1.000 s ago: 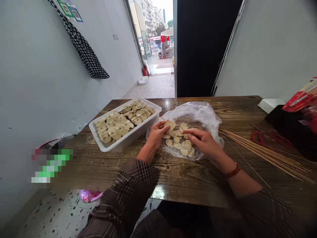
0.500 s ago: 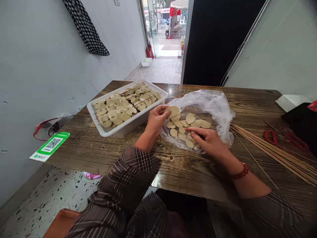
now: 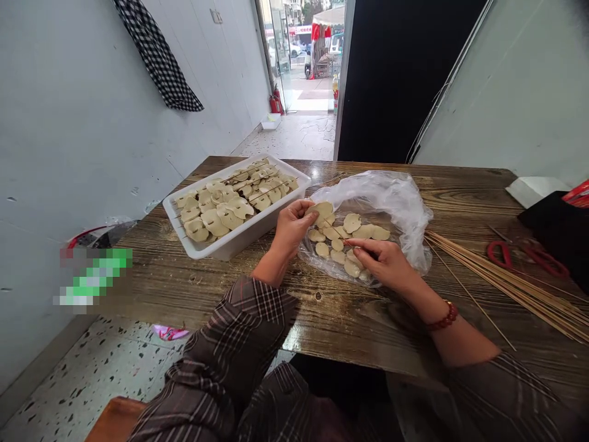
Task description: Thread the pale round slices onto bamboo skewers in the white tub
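Observation:
My left hand (image 3: 293,226) pinches a thin, pale beige round slice (image 3: 323,213) between thumb and fingers. In my right hand (image 3: 383,259) is a thin wooden skewer (image 3: 338,234), whose far end reaches the slice; whether it pierces it I cannot tell. Below both hands, several loose slices (image 3: 352,222) lie on a clear plastic bag (image 3: 405,190) spread on the table. To the left of my left hand stands a white tray (image 3: 239,236), filled with slices threaded on skewers (image 3: 214,222).
A fan of bare skewers (image 3: 501,282) lies on the wooden table (image 3: 322,319) at the right. Beyond it are red-handled scissors (image 3: 499,253) and a black object (image 3: 552,236). A green-and-white card, pixelated (image 3: 96,276), is at the left edge.
The slice in my left hand is tilted more upright, and the skewer's end is nearer its lower part. The whole view has shifted slightly.

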The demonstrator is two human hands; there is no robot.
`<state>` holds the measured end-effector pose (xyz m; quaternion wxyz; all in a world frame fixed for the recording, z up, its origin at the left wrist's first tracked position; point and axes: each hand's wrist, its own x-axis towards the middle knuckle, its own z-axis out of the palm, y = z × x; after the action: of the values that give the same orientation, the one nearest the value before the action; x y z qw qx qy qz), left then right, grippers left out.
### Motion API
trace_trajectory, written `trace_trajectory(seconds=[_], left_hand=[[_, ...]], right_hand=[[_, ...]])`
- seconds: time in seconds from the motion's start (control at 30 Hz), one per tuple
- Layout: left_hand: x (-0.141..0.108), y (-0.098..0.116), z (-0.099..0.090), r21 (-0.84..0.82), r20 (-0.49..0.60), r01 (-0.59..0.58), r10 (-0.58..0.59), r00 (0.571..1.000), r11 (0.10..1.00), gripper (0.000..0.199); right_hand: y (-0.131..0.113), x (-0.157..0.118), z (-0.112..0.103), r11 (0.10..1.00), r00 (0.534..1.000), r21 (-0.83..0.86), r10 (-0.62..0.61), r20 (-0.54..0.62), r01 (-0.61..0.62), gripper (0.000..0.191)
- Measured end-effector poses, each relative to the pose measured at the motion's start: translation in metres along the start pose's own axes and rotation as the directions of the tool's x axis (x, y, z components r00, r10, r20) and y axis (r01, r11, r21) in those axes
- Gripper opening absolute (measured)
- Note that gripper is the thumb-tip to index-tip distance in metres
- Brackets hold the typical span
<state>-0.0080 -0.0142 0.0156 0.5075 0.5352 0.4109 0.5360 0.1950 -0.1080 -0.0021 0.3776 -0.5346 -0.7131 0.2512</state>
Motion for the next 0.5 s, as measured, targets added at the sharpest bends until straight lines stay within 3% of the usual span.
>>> trace_trajectory(seconds=[0.13,0.33,0.5], left_hand=[[-0.0003,-0.0006,0.0007,-0.008,-0.028,-0.010,0.010,1.000,1.000,0.019],[-0.0022,-0.0042,0.0026,-0.003,0.036,-0.019,0.019,0.999,1.000,0.019],[-0.0007,-0.0089,0.0023,0.110,0.030,-0.071,0.068,0.997,0.991,0.016]], right_hand=[[-0.0002,-0.0005,-0.0002,1.000,1.000,0.002,-0.011,-0.007,0.011,0.032],[0.0027,0.0010,0.0018,1.000,1.000,-0.020,-0.006,-0.002,0.006,0.033],[0.0047,0.0024,0.0028,1.000,1.000,0.004,-0.026,-0.013,0.026,0.031]])
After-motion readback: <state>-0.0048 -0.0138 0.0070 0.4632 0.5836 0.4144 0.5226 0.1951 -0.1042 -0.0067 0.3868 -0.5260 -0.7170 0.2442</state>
